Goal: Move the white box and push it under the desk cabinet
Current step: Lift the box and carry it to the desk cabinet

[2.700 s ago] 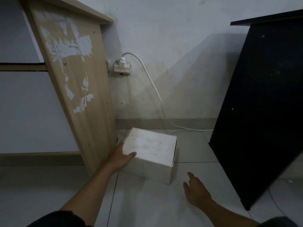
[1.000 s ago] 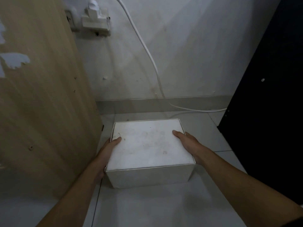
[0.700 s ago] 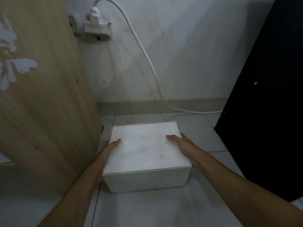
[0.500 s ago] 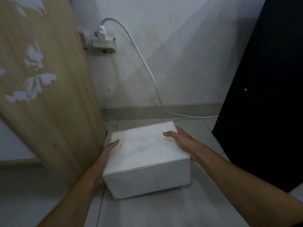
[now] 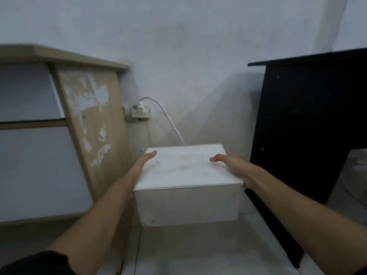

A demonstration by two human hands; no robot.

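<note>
The white box (image 5: 186, 175) is held off the tiled floor, level, in the gap between two pieces of furniture. My left hand (image 5: 137, 171) grips its left side with the thumb over the lid edge. My right hand (image 5: 232, 165) grips the right side, thumb resting on the lid. A wooden desk cabinet (image 5: 93, 124) with peeling white patches and white drawer fronts stands on the left, its base close to the floor. A black desk (image 5: 305, 116) stands on the right, with an open space showing under it at the right edge.
A wall socket with a white plug (image 5: 140, 112) sits behind the box, and its white cable (image 5: 170, 122) runs down behind it. Pale floor tiles (image 5: 198, 249) lie below the box. The grey wall closes off the back.
Both hands took hold of the box on the floor and lifted it. The view has risen and pulled back, so the desk tops now show.
</note>
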